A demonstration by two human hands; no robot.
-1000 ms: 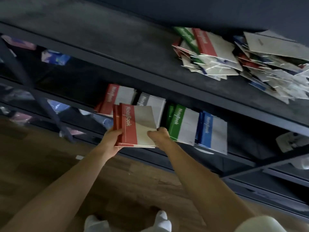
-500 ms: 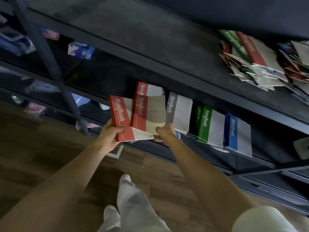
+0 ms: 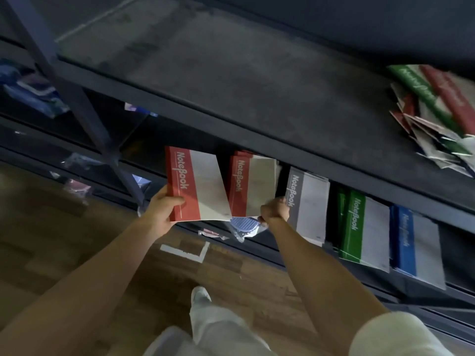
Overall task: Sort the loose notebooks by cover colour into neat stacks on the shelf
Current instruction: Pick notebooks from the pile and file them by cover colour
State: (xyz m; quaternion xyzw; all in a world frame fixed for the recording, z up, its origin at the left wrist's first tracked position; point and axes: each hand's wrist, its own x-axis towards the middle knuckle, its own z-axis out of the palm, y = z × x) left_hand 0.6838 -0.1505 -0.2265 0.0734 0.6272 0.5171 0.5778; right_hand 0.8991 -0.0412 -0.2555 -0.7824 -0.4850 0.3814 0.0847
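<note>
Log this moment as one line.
left hand holds red notebook | right hand grips red stack | loose pile unsorted above

The jumbled red, green and white notebook pile (image 3: pixel 437 111) runs off the right edge. Fingertips of the left hand (image 3: pixel 162 211) hide under its red-and-cream notebook (image 3: pixel 198 186), those of the right hand (image 3: pixel 273 211) behind the red stack (image 3: pixel 253 186).

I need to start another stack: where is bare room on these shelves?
The upper shelf is bare left of the loose pile. Below it is crowded: red notebooks, grey stack, green stack and blue stack sit close, with narrow gaps.
</note>
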